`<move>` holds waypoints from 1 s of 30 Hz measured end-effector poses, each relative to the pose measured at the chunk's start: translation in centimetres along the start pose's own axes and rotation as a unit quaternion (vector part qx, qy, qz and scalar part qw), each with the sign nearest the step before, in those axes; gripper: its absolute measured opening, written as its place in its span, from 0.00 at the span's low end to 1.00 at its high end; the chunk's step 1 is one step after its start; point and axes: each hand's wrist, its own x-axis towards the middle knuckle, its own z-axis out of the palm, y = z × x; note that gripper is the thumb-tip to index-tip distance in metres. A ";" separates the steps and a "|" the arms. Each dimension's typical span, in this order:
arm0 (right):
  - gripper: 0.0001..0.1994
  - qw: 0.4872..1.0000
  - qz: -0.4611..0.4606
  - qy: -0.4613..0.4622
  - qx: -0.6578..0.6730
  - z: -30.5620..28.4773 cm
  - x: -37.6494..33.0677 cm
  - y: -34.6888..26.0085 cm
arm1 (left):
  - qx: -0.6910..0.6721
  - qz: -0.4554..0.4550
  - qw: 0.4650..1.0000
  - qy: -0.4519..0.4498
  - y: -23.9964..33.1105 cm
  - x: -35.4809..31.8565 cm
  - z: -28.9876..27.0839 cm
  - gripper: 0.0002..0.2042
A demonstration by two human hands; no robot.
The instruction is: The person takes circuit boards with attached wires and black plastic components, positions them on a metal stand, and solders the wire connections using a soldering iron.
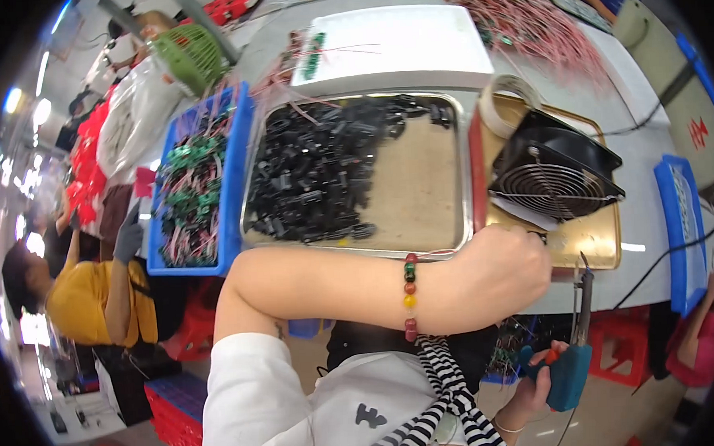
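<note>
My left arm reaches across the front of the bench, a beaded bracelet at its wrist. My left hand (502,272) is closed in a fist by the front edge of a gold-coloured tray (597,248); whatever its fingers hold is hidden behind the knuckles. A thin pale wire shows along the wrist. Low on the right, my right hand (532,395) grips a teal soldering gun (569,377), its tip pointing up toward the gold tray's front edge. Left of my fist, a metal tray (431,188) carries a heap of small black plastic parts (311,173).
A black fan (558,166) with a wire guard and a tape roll (503,105) sit on the gold tray. A blue bin (238,148) holds green boards with wires. Behind stands a white foam box (397,42); pink wires (532,28) lie beyond. A person in yellow (98,306) is at left.
</note>
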 end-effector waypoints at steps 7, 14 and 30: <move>0.24 0.999 -0.030 -0.024 -0.005 0.2 1.2 -0.1 | -0.162 -0.053 0.985 0.023 -1.7 -2.5 -6.9 0.09; 0.25 0.999 -0.036 -0.010 0.000 -0.6 0.4 0.4 | -0.390 -0.302 0.870 0.015 -9.8 -9.7 -15.7 0.09; 0.23 0.999 -0.038 -0.034 -0.008 1.0 0.6 -0.5 | -0.096 -0.577 0.760 0.283 -30.9 -31.6 -11.4 0.19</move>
